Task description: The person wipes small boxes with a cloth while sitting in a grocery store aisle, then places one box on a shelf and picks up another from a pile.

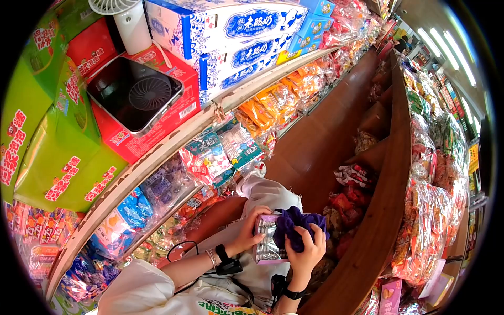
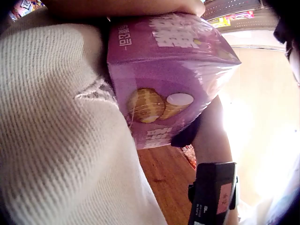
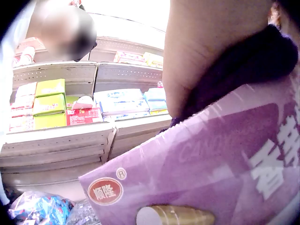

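Observation:
A purple candy box [image 1: 271, 243] sits over the lap in the head view, silvery wrapped contents showing on its upper face. My left hand [image 1: 249, 231] grips the box along its left side. A bunched dark purple cloth [image 1: 294, 223] covers the box's far right part, and my right hand [image 1: 308, 250] holds it with bent fingers. In the left wrist view the box [image 2: 161, 77] shows a printed taro and clear film, close against a pale ribbed garment. The box [image 3: 201, 164] fills the lower right of the right wrist view, below the dark cloth [image 3: 239, 65].
Shelves of bagged snacks [image 1: 275, 100] run along the left. Above them stand green boxes [image 1: 68, 152], white-and-blue cartons [image 1: 247, 26], a black-topped device [image 1: 134, 94] and a white fan [image 1: 131, 26]. A curved wooden shelf edge [image 1: 388, 189] with more bags lies right.

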### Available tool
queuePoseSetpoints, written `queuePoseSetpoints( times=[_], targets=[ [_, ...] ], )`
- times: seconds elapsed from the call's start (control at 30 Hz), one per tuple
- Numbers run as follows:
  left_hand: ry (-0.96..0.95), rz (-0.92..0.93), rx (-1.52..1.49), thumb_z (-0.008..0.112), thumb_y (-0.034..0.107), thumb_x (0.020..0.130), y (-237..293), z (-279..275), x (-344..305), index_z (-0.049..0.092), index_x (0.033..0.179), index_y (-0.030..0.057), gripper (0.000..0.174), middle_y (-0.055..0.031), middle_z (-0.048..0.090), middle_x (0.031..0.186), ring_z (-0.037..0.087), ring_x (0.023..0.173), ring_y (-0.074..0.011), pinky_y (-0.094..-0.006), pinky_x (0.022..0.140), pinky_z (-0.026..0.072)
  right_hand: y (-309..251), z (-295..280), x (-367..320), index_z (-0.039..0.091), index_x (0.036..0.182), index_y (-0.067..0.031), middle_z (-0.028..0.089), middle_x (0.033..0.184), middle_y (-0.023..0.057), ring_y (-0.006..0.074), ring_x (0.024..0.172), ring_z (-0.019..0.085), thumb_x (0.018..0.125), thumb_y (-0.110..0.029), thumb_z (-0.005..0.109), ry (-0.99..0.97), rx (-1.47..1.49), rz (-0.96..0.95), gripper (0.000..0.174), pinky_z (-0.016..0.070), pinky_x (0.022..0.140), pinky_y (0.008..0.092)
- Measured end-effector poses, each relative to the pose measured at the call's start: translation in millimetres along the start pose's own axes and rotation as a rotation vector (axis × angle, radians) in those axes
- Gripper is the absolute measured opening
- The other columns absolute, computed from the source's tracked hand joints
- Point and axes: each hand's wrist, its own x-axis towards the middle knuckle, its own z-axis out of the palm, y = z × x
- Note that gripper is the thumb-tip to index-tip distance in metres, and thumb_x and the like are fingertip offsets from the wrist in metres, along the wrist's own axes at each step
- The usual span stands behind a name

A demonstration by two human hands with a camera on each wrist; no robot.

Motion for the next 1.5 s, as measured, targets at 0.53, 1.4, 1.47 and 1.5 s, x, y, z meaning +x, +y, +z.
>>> queuePoseSetpoints(
  times=[0.53, 1.4, 1.47, 1.5],
  targets=[
    [-0.019, 0.055, 0.064, 0.065, 0.037, 0.084, 2, -4, 1, 0.045, 0.135, 0.0031, 0.064, -0.014, 0.045, 0.131, 0.044, 0.129, -0.0263, -0.0385, 0.111, 0.033, 4, -9, 2, 0.073, 0.087, -0.0153, 0.063, 0.104, 0.0108, 0.0313, 0.089, 0.061, 0.057, -0.019, 0.084, -0.076, 0.054, -0.128, 0.032, 0.0493, 0.075, 0.0415],
    [0.0, 0.011, 0.032, 0.062, 0.047, 0.087, 0, -3, 0, 0.044, 0.136, 0.0017, 0.069, -0.0143, 0.045, 0.132, 0.045, 0.128, -0.0261, -0.0387, 0.111, 0.0329, -2, 0, 1, 0.074, 0.091, -0.0205, 0.064, 0.105, 0.0054, 0.0282, 0.09, 0.061, 0.063, -0.025, 0.084, -0.007, -0.014, -0.043, 0.03, 0.0484, 0.076, 0.0403],
    [0.003, 0.004, 0.029, 0.062, 0.047, 0.086, 0, -2, 0, 0.044, 0.136, 0.0016, 0.07, -0.0144, 0.045, 0.132, 0.045, 0.128, -0.0262, -0.0387, 0.111, 0.0329, -1, 1, 0, 0.074, 0.091, -0.0204, 0.064, 0.105, 0.0056, 0.0283, 0.091, 0.061, 0.063, -0.026, 0.084, -0.005, -0.013, -0.043, 0.03, 0.0485, 0.076, 0.0404],
    [0.005, -0.002, 0.027, 0.062, 0.047, 0.086, 0, -2, -1, 0.044, 0.135, 0.0014, 0.07, -0.0146, 0.045, 0.132, 0.045, 0.128, -0.0264, -0.0388, 0.111, 0.0329, -1, 1, 0, 0.074, 0.091, -0.0204, 0.064, 0.105, 0.0058, 0.0284, 0.091, 0.061, 0.063, -0.026, 0.084, -0.002, -0.013, -0.042, 0.03, 0.0486, 0.076, 0.0404]
  ],
)
